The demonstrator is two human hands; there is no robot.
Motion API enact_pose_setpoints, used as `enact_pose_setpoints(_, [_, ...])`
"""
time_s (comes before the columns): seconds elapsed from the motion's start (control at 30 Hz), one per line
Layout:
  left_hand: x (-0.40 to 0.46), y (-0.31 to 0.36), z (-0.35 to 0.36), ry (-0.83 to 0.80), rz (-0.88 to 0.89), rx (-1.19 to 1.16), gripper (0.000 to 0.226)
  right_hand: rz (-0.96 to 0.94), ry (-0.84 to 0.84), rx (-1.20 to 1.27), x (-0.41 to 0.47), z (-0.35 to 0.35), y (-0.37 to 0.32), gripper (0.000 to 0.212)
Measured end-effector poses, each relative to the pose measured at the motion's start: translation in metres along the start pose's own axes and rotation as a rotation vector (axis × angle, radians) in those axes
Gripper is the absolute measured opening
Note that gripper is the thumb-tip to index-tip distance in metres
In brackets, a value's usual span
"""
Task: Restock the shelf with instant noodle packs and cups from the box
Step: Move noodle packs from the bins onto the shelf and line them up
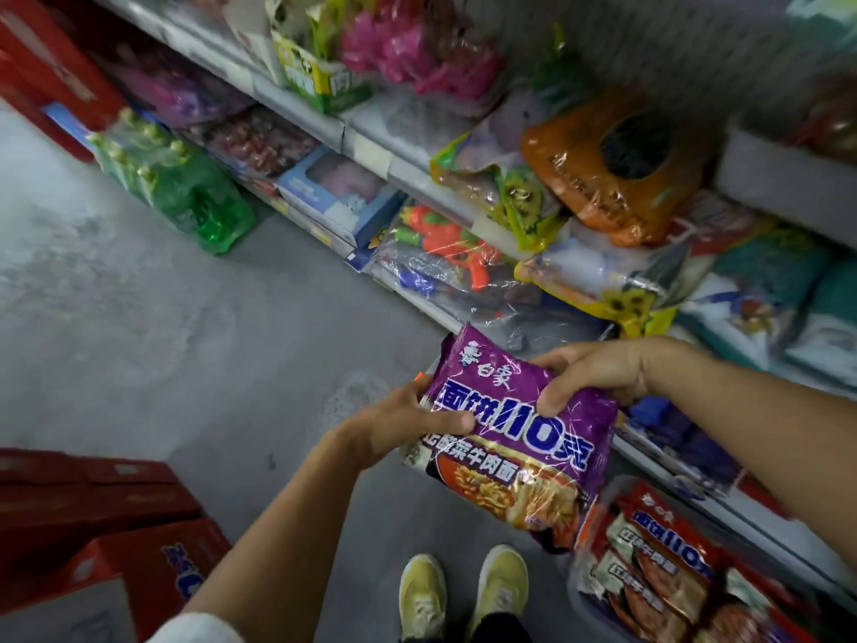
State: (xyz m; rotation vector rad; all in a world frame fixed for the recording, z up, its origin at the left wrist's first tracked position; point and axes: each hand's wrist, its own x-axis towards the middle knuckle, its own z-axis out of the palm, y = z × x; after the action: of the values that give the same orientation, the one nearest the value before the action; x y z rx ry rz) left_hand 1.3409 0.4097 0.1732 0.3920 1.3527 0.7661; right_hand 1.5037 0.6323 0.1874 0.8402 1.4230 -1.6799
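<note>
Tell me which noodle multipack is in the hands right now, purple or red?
The purple multipack, gripped by left hand and right hand. The red multipack lies untouched on the bottom shelf.

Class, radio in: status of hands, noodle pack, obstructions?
Left hand, right hand both gripping purple noodle pack. Pack off shelf, above red noodle packs. No obstruction seen.

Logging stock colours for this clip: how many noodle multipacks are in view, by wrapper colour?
Purple noodle pack, gripped by the left hand and the right hand: 1
Red noodle pack, lying low at the shelf edge: 1
Total: 2
More red wrappers beyond it are too blurred to count.
</note>
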Motion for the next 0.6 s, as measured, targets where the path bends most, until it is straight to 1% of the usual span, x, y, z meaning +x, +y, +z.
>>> enact_pose_setpoints(0.07, [-0.023,0.015,0.015,-0.021,0.016,-0.017,0.109,-0.028,0.034,-0.003,-0.027,0.004,-0.007,0.104])
enact_pose_setpoints(0.1, [-0.033,0.022,0.022,-0.023,0.02,-0.033,0.109,-0.034,0.049,0.006,-0.041,0.007,-0.012,0.104])
enact_pose_setpoints(0.2, [-0.061,0.038,0.041,-0.016,0.019,-0.104,0.104,-0.085,0.055,0.044,-0.086,0.023,-0.027,0.08])
enact_pose_setpoints(0.27, [-0.078,0.046,0.052,0.011,0.023,-0.122,0.101,-0.128,0.113,0.079,-0.111,0.033,-0.033,0.07])
enact_pose_setpoints(0.33, [-0.096,0.051,0.06,0.044,0.022,-0.154,0.09,-0.174,0.215,0.177,-0.133,0.043,-0.037,0.067])
enact_pose_setpoints(0.37, [-0.106,0.053,0.065,0.066,0.03,-0.177,0.085,-0.195,0.301,0.231,-0.145,0.049,-0.037,0.068])
enact_pose_setpoints(0.47, [-0.135,0.057,0.08,0.139,0.065,-0.256,0.085,-0.311,0.559,0.451,-0.178,0.076,-0.036,0.062])
enact_pose_setpoints(0.5, [-0.147,0.06,0.086,0.16,0.082,-0.273,0.081,-0.344,0.634,0.535,-0.19,0.086,-0.032,0.061])
enact_pose_setpoints(0.53, [-0.157,0.063,0.092,0.174,0.095,-0.29,0.075,-0.369,0.678,0.593,-0.199,0.097,-0.027,0.061])
enact_pose_setpoints(0.6, [-0.175,0.072,0.103,0.205,0.132,-0.308,0.065,-0.42,0.71,0.591,-0.219,0.122,-0.02,0.062])
